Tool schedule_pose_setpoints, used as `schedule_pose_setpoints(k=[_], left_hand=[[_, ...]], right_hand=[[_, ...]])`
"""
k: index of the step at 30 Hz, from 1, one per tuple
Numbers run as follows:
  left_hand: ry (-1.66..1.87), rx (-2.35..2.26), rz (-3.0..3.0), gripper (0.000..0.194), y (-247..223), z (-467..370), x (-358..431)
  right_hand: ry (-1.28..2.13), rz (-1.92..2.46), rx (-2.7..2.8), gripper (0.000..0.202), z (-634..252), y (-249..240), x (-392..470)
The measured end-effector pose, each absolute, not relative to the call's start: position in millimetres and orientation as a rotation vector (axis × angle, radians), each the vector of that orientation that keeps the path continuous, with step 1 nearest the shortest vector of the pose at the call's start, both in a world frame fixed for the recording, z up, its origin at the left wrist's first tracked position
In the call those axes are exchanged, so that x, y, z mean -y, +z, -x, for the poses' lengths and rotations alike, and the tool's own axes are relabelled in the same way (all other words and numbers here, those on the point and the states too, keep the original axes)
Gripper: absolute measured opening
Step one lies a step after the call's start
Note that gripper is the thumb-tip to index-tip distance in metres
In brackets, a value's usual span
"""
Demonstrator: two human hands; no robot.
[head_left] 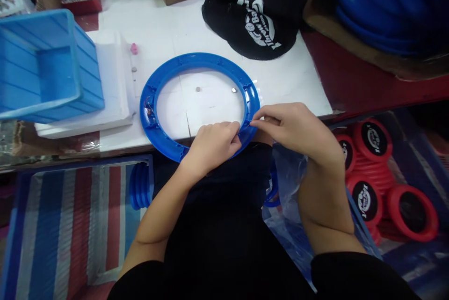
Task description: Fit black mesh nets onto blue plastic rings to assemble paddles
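A blue plastic ring (pixel 199 59) lies with its ribbed hollow side up, its near edge reaching past the table's front edge. A small part with wires (pixel 149 110) sits in the channel at its left. My left hand (pixel 219 143) is closed over the ring's near right rim. At the right side of the ring, my right hand (pixel 284 122) has thumb and forefinger pinched together at the channel; whatever they hold is too small to make out. Two small silvery discs (pixel 198 89) rest on the white sheet inside the ring.
Black printed fabric discs (pixel 256 14) lie behind the ring. A light blue bin (pixel 75 70) stands at left, and a carton of blue rings (pixel 379 10) at back right. Red rings with black centres (pixel 373 138) fill a crate at lower right. A striped-lined crate (pixel 70 225) is at lower left.
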State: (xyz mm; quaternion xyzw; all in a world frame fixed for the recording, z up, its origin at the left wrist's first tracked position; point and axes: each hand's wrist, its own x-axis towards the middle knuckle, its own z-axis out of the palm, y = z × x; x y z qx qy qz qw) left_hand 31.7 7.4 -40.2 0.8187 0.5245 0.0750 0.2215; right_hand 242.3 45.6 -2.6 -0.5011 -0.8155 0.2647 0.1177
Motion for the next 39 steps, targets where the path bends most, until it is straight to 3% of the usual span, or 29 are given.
schedule_pose_setpoints(k=[3,11,20,27,33,39], left_hand=[[0.213,-1.437,-2.275,0.019,-41,-32,-7],[0.251,-1.261,-2.32,0.021,-41,-15,-9],[0.022,-1.465,-2.348,0.031,-28,-43,-11],[0.112,-1.394,-2.305,0.018,-37,-26,-9],[0.172,-1.364,-2.3,0.019,-42,-21,-8],[0.217,-1.324,-2.313,0.018,-48,-19,-7]], right_hand=[[0.59,1.479,2.458,0.014,-237,-10,-52],[0.578,1.652,2.209,0.013,-225,-37,-21],[0.554,1.74,2.138,0.016,-209,-41,0],[1.058,1.453,2.352,0.016,-235,-9,-28],[0.863,1.508,2.523,0.022,-232,-4,-55],[0.734,1.624,2.347,0.013,-230,-26,-36]])
